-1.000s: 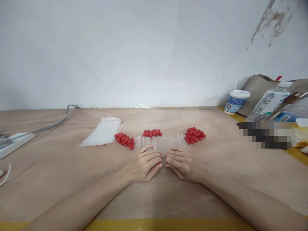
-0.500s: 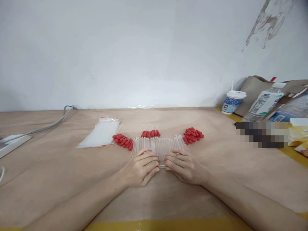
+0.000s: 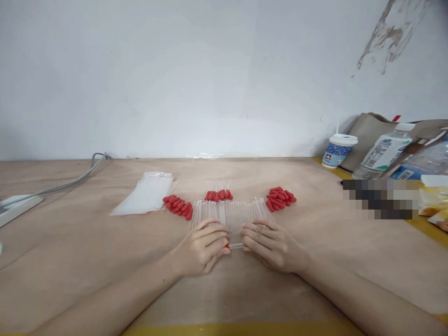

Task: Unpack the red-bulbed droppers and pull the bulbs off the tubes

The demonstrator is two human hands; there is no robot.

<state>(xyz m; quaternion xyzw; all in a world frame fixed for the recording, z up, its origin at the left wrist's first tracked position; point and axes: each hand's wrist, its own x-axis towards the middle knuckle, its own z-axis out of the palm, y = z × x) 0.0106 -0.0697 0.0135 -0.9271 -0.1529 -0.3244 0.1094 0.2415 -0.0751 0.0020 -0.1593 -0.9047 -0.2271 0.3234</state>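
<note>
My left hand [image 3: 202,245] is closed on a red rubber bulb [image 3: 227,245], which shows at its fingertips. A thin clear dropper tube [image 3: 236,246] runs crosswise from that bulb to my right hand [image 3: 275,245], whose fingers are closed around its other end. Whether the tube sits inside the bulb is hidden by my fingers. Just beyond both hands lies a row of clear tubes [image 3: 241,212], side by side. Loose red bulbs are heaped on the left [image 3: 178,206] and on the right [image 3: 280,198]. Behind the row lie several droppers with red bulbs [image 3: 219,195].
Clear plastic bags [image 3: 143,193] lie to the left. A cable [image 3: 70,182] and a white power strip [image 3: 21,210] are farther left. At the right stand a paper cup [image 3: 338,151], a plastic bottle [image 3: 385,151] and a grey bag [image 3: 360,140]. The wall borders the table's back.
My hands have drawn slightly apart and a little nearer to me. More of the tube and the red bulb now shows between them.
</note>
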